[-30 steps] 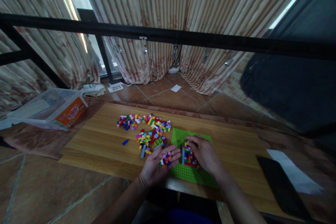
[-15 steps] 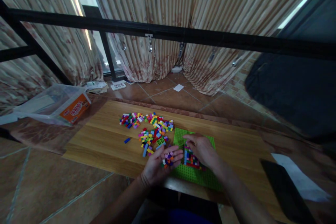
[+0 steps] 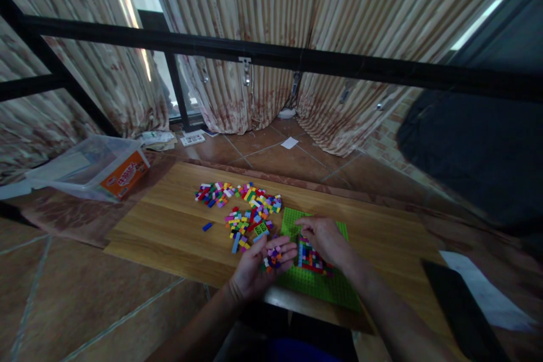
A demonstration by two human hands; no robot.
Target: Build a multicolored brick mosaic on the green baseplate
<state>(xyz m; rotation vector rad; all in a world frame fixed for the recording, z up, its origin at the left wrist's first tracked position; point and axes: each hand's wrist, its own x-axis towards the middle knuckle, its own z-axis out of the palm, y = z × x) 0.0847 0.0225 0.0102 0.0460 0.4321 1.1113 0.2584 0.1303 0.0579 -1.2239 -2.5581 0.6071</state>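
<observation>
My left hand (image 3: 257, 266) is turned palm up at the near edge of the wooden board (image 3: 178, 226), cupped around a small heap of coloured bricks (image 3: 272, 257). My right hand (image 3: 324, 237) lies palm down on the green baseplate (image 3: 322, 285), fingertips pressed on the top edge of a patch of bricks (image 3: 311, 259) built on it. Whether those fingers pinch a brick is hidden. Loose coloured bricks (image 3: 248, 209) are scattered on the board just left of the baseplate. A single blue brick (image 3: 207, 227) lies apart, further left.
A clear plastic tub with an orange label (image 3: 99, 167) sits on the floor at the left. A black flat object (image 3: 460, 308) and white paper (image 3: 487, 288) lie at the right. A black bar (image 3: 271, 56) crosses the view in front of curtains. Dark fabric (image 3: 475, 153) hangs at right.
My left hand has curled its fingers more around the bricks it holds. My right hand has stayed on the built patch. The view has shifted slightly.
</observation>
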